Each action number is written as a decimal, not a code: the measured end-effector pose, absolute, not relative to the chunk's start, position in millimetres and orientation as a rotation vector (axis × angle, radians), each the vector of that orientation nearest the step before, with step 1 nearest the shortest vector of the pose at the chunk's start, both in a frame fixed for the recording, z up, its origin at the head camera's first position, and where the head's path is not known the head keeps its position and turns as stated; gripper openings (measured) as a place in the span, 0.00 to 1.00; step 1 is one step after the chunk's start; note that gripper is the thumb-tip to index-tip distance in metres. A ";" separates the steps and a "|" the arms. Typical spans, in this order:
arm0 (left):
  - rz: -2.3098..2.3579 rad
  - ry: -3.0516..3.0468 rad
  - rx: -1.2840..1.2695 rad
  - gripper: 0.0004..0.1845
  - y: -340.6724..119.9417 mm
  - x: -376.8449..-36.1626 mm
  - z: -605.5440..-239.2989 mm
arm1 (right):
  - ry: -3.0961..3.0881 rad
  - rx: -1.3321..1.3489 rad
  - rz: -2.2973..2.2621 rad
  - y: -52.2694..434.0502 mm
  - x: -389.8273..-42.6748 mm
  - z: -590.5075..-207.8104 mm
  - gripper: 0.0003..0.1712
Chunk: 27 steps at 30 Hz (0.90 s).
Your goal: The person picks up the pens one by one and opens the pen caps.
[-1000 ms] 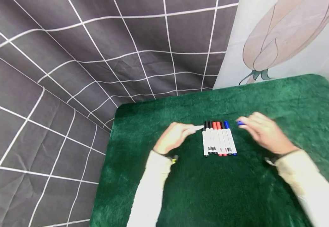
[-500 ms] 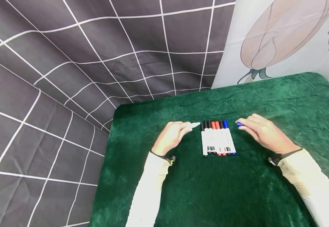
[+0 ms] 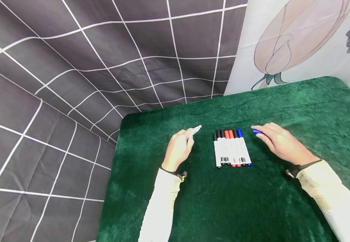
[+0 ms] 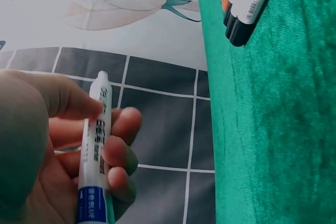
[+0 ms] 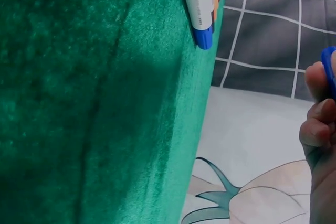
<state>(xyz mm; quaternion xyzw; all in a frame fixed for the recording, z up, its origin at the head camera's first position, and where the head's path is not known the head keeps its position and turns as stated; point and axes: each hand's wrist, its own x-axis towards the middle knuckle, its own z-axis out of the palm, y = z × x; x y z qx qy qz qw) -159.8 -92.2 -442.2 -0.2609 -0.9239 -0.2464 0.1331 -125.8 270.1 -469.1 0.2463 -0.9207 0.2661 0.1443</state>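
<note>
While the left grip [image 3: 177, 148] clamps the uncapped marker [image 3: 195, 130] nearer the desk's [image 3: 217, 205] left edge, the right grip [image 3: 280, 141] pinches a blue cap [image 3: 256, 131]; uncapping appears complete; recapping would require alignment.

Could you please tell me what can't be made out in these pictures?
- Left wrist view: the bottom edge cuts off the lower end of the white cylindrical marker with a blue label band; the left fingers hide part of its barrel.
- Right wrist view: the right edge cuts off the blue plastic cap.
- Head view: print on the row of white markers is too small to read.
</note>
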 end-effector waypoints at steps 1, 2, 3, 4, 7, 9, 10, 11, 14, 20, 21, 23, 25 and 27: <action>-0.707 -2.673 -0.736 0.16 -92.7 -159.4 -442.9 | -2.667 0.696 0.781 270.7 -125.8 -469.1 0.21; -0.702 -2.664 -0.719 0.17 -93.3 -159.3 -443.9 | -2.679 0.680 0.793 271.6 -125.6 -469.2 0.20; -0.697 -2.654 -0.702 0.17 -93.8 -159.1 -444.9 | -2.691 0.656 0.805 272.6 -125.7 -469.4 0.19; -0.692 -2.639 -0.690 0.17 -94.4 -159.2 -446.2 | -2.696 0.637 0.814 273.9 -125.8 -469.7 0.17; -0.699 -2.604 -0.665 0.16 -96.3 -159.2 -449.2 | -2.687 0.576 0.819 279.1 -126.2 -471.2 0.15; -0.699 -2.585 -0.644 0.15 -98.0 -159.3 -450.9 | -2.676 0.533 0.810 283.4 -126.2 -472.2 0.15; -0.699 -2.579 -0.632 0.14 -98.9 -159.3 -451.7 | -2.666 0.519 0.802 285.8 -126.2 -472.7 0.16; -0.702 -2.579 -0.617 0.14 -100.0 -159.0 -452.1 | -2.659 0.499 0.797 288.0 -126.2 -473.1 0.17; -0.701 -2.582 -0.562 0.13 -104.3 -157.9 -453.9 | -2.653 0.439 0.790 293.8 -126.7 -473.7 0.16; -0.706 -2.583 -0.466 0.11 -109.3 -155.6 -457.0 | -2.669 0.293 0.798 306.4 -129.3 -472.0 0.13; -0.711 -2.580 -0.442 0.11 -109.7 -155.4 -457.9 | -2.674 0.271 0.804 308.9 -130.0 -471.5 0.12; -0.712 -2.582 -0.386 0.10 -110.1 -155.0 -459.7 | -2.696 0.220 0.827 314.2 -131.3 -469.8 0.11; -0.726 -2.584 -0.327 0.09 -110.8 -155.0 -462.1 | -2.718 0.163 0.853 319.3 -132.8 -467.7 0.11; -0.737 -2.590 -0.264 0.09 -112.1 -155.7 -465.2 | -2.736 0.107 0.869 323.8 -134.9 -465.8 0.11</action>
